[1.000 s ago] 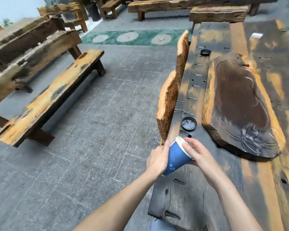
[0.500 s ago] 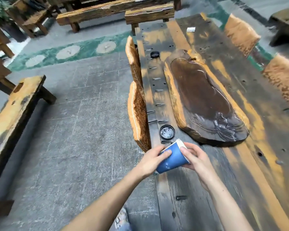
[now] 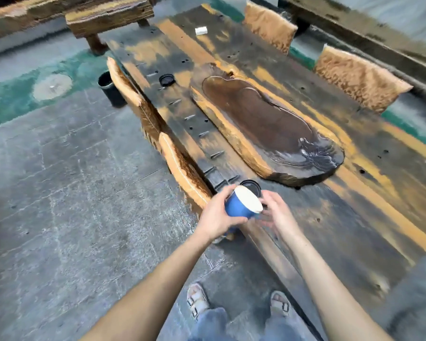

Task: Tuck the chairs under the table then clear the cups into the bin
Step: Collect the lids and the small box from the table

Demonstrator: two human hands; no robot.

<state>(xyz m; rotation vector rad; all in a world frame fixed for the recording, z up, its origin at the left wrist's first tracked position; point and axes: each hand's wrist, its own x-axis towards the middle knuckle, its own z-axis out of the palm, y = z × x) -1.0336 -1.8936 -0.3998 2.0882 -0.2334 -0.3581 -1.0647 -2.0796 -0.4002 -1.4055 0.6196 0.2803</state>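
Note:
A blue paper cup [image 3: 239, 207] with a white inside lies tilted in my left hand [image 3: 215, 216], which grips it from the left over the table's near-left edge. My right hand [image 3: 277, 212] is just right of the cup's rim, fingers spread and blurred, not clearly gripping. Two orange-backed chairs [image 3: 182, 166] [image 3: 124, 83] stand tucked against the left side of the dark wooden table [image 3: 354, 217]. Two more chair backs [image 3: 359, 77] [image 3: 268, 25] show on the right side. A black cylindrical bin [image 3: 110, 88] stands on the floor by the far left chair.
Two black lids [image 3: 252, 187] [image 3: 167, 80] lie on the table's left strip. A carved wooden slab [image 3: 268, 126] fills the table's middle, and a small white object [image 3: 201, 30] lies at the far end. A wooden bench [image 3: 108, 13] stands beyond. My sandalled feet are at the table's near end.
The view has swung right and pulled back. The cup has turned so its open mouth faces up and right. My right hand has loosened from the cup; my left still grips it.

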